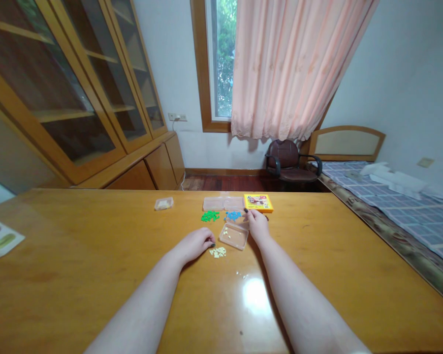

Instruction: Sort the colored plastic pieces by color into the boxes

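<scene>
My left hand (199, 241) rests on the table with its fingers curled together beside a pile of pale yellow pieces (217, 252). Whatever is between those fingertips is too small to make out. A small clear plastic box (233, 237) sits just right of this hand, turned at an angle, with a few pale pieces inside. At its back right corner, my right hand (259, 226) has its fingers closed around the edge, partly hidden by the hand. Behind the box lie blue pieces (233, 216) and green pieces (210, 216), in separate heaps.
A clear two-part tray (223, 203) and a yellow picture box (258, 202) stand near the table's far edge. Another small clear container (164, 203) is farther left. A white object (2, 238) occupies the left edge. Tiny bits (241, 275) lie in front of the box.
</scene>
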### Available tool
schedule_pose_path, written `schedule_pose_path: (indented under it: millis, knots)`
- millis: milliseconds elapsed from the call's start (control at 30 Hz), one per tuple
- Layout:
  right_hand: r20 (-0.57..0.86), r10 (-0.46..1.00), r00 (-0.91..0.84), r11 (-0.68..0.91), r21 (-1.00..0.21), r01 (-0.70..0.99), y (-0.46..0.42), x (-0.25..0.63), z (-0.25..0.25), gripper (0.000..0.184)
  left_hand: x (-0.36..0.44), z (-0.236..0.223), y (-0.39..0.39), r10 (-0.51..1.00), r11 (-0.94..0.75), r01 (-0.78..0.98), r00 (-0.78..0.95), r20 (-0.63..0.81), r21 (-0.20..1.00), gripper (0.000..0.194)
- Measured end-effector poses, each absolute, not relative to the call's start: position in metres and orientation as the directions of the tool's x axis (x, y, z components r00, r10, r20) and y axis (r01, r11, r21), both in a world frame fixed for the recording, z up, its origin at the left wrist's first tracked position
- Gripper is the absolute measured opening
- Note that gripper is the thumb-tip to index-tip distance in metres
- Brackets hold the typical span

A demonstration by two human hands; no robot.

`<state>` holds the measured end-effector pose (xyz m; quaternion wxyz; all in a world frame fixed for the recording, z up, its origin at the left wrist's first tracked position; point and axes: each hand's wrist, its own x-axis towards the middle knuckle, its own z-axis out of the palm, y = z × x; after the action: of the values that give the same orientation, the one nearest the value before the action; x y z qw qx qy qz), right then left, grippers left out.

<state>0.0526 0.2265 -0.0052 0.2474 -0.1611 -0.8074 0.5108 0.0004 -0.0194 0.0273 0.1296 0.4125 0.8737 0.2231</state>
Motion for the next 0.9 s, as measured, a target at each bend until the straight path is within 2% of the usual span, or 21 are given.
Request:
schedule_pose_path:
  millis: [100, 233, 300, 500, 633, 767, 900]
  knots:
    - [0.237, 0.502, -0.831, 0.446, -0.895, 0.014, 0.224, 0.054, -0.003, 0.039, 0.0, 0.026, -0.017, 0.754, 0.53, 0.646, -0.656, 0.044, 0.549, 0.009]
    - [0.273, 0.459, -0.846, 0.505, -0.863, -0.004, 0.218, 0.056, 0.002, 0.039, 0.007, 0.023, -0.003, 0.682, 0.438, 0.667, -0.683, 0.261, 0.603, 0.013]
    - [0.276, 0.451, -0.849, 0.517, -0.856, -0.004, 0.217, 0.056, 0.003, 0.039, 0.012, 0.024, 0.004, 0.653, 0.45, 0.664, -0.701, 0.288, 0.597, 0.014]
    - [0.25, 0.512, -0.822, 0.449, -0.894, 0.007, 0.225, 0.053, -0.003, 0.038, 0.018, 0.037, -0.007, 0.727, 0.583, 0.676, -0.681, 0.082, 0.451, 0.01]
    - [0.249, 0.517, -0.819, 0.449, -0.894, 0.011, 0.228, 0.051, -0.007, 0.039, 0.017, 0.044, -0.023, 0.706, 0.683, 0.628, -0.698, -0.119, 0.373, 0.022]
    - [0.234, 0.516, -0.824, 0.438, -0.899, 0.019, 0.227, 0.052, -0.006, 0.04, 0.017, 0.047, -0.024, 0.699, 0.707, 0.601, -0.676, -0.235, 0.372, 0.016]
    - [0.229, 0.522, -0.822, 0.425, -0.905, 0.018, 0.227, 0.052, -0.004, 0.04, 0.019, 0.051, -0.02, 0.706, 0.702, 0.605, -0.66, -0.256, 0.375, 0.005]
